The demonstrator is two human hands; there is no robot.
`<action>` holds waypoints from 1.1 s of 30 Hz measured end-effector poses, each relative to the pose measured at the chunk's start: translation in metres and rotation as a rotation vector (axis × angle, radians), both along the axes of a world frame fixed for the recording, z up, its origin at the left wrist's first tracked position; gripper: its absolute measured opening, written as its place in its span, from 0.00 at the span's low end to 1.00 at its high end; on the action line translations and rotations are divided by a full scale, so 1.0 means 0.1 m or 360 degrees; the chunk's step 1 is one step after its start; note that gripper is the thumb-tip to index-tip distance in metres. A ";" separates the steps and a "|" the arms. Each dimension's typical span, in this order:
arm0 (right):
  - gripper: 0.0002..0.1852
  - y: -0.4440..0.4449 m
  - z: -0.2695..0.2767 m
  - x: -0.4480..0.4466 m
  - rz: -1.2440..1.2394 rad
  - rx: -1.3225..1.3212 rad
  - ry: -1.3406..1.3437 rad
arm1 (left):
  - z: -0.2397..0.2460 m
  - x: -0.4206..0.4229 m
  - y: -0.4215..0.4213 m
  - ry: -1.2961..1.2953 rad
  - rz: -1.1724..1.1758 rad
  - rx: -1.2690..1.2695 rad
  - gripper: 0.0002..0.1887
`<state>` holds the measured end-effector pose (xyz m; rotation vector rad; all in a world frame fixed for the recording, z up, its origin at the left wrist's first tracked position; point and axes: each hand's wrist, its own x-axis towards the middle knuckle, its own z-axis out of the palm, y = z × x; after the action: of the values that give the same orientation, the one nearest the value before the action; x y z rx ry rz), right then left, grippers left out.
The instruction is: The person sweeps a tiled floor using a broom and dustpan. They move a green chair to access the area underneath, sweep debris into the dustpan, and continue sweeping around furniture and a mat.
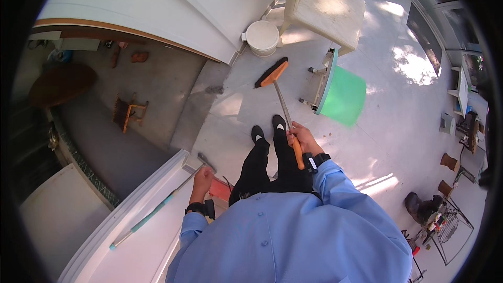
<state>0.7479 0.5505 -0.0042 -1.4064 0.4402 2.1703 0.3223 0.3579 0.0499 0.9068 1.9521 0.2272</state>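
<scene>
My right hand (299, 137) grips a broom just above its orange handle grip (298, 153). The broom's metal pole (282, 98) runs away from me to an orange head with black bristles (272, 72) at floor level. Over on the left, my left hand (202, 180) has curled fingers. It overlaps a pole with a teal sleeve (155, 209) leaning by the white wall, whose dark head (207, 162) shows just past the hand. Whether the fingers hold that pole is unclear. A dark patch, perhaps swept dirt (214, 90), lies at the doorway threshold (198, 102).
A small chair with a green back (344, 94) stands right of the broom. Beyond are a white lidded bin (262, 37) and a cream chair (326, 6). A low wooden stool (131, 113) is inside the doorway. Something red (221, 189) lies beside my legs.
</scene>
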 end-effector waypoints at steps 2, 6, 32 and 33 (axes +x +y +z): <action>0.32 -0.16 0.07 0.13 -0.0035 -0.0021 -0.0040 | -0.01 -0.08 0.07 -0.0062 -0.0009 -0.0075 0.16; 0.31 -0.41 0.24 0.18 -0.0091 -0.0037 -0.0066 | -0.07 -0.09 0.46 -0.0250 0.0137 -0.0217 0.17; 0.43 -2.21 0.67 1.09 -0.0487 0.0035 0.0145 | -0.97 4.36 3.59 -0.1164 -0.0256 -0.0075 0.31; 0.43 -2.27 0.69 1.18 -0.0497 0.0028 0.0178 | -0.99 4.33 3.61 -0.1321 -0.0107 -0.0192 0.31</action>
<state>0.8654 0.3234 0.0645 -1.1254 0.6352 1.9965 0.7557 0.7186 -0.0493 0.6476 1.1506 0.3717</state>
